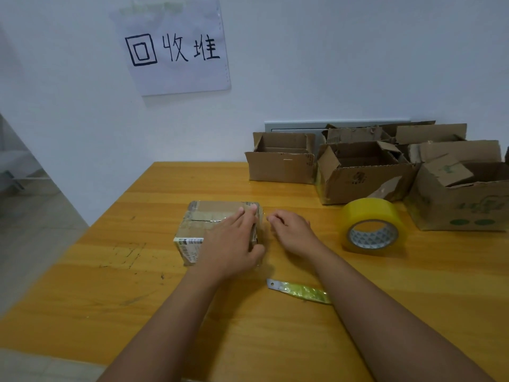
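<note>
Pressing | left hand (234, 241) flat on taped box (212, 210) | right hand (292, 230) beside (fingers curled)

Dim even light, soft focus, warped edges

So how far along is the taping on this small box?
Done: the small cardboard box is closed, with tape across its top seam. In hand: the left hand presses the top, the right hand curls beside its right edge. Left: probably smoothing the end down; tape roll and cutter blade lie idle.
</note>
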The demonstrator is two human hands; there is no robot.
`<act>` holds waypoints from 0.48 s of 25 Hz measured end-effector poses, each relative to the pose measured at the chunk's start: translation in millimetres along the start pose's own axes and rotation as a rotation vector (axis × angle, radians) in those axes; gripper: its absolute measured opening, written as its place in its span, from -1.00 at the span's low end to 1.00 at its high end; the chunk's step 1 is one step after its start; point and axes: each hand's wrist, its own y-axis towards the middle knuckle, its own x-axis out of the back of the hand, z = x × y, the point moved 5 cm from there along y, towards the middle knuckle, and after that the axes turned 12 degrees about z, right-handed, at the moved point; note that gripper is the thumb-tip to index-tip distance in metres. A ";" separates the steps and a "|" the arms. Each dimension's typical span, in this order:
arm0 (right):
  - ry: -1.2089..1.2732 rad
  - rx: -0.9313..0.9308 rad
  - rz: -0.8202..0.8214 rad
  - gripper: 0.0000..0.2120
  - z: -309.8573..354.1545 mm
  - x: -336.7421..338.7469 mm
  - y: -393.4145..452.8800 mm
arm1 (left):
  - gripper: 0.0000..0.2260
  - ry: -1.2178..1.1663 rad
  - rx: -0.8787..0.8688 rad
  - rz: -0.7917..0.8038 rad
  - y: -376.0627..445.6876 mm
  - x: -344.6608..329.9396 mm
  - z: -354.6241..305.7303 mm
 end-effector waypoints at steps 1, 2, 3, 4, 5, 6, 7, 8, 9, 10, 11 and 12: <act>0.053 -0.003 -0.014 -0.76 -6.7 -2.8 2.5 | -0.26 0.003 -0.008 0.000 0.6 0.2 0.5; 0.113 0.009 -0.036 -0.77 -11.6 -4.1 3.4 | -0.26 0.007 -0.016 0.002 1.3 1.2 1.4; 0.170 0.028 -0.050 -0.77 -14.6 -4.5 3.3 | -0.26 0.013 -0.026 0.003 2.2 2.7 3.0; 0.208 0.047 -0.050 -0.77 -15.7 -4.4 3.4 | -0.27 0.019 -0.038 0.004 3.1 3.4 5.8; 0.223 0.063 -0.042 -0.76 -15.9 -4.6 2.8 | -0.27 0.022 -0.052 0.003 2.6 4.7 8.4; 0.224 0.071 -0.033 -0.77 -16.1 -5.3 1.9 | -0.27 0.022 -0.067 0.002 0.7 6.0 11.7; 0.219 0.081 -0.021 -0.78 -16.4 -6.0 1.9 | -0.26 0.022 -0.085 -0.002 -1.0 7.6 15.2; 0.212 0.089 -0.004 -0.79 -17.6 -6.5 2.8 | -0.27 0.025 -0.109 -0.007 -2.9 8.9 17.7; 0.202 0.101 0.013 -0.80 -18.1 -7.2 3.6 | -0.32 0.035 -0.138 -0.023 -5.3 10.4 19.5; 0.181 0.105 0.031 -0.81 -18.0 -7.7 4.3 | -0.39 0.052 -0.167 -0.047 -7.1 11.1 22.1; 0.152 0.095 0.054 -0.82 -17.8 -8.9 4.4 | -0.47 0.071 -0.182 -0.072 -8.7 11.9 25.4; 0.118 0.076 0.080 -0.84 -17.7 -10.3 4.3 | -0.52 0.090 -0.179 -0.085 -9.6 12.6 29.7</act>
